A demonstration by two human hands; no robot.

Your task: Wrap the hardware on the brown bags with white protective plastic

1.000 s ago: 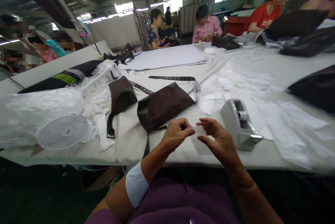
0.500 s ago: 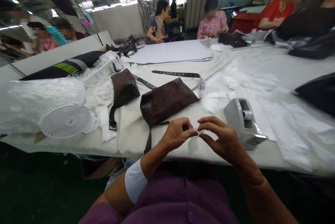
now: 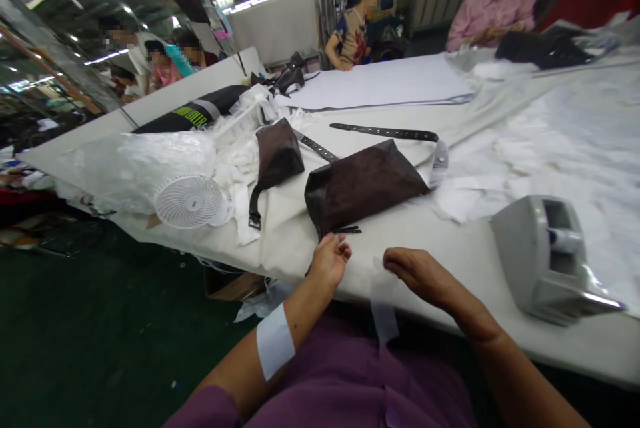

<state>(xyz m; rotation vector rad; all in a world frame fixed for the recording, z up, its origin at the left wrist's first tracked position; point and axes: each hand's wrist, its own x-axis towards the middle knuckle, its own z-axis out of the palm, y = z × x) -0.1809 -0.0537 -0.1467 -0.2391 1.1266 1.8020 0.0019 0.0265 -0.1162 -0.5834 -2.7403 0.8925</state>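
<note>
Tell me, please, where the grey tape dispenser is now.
In the head view, the grey tape dispenser stands at the right, on the white-covered table near its front edge, to the right of the right hand.

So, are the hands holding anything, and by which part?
The right hand seems to hold a filmy strip near its top; the left hand, I can't tell.
</note>
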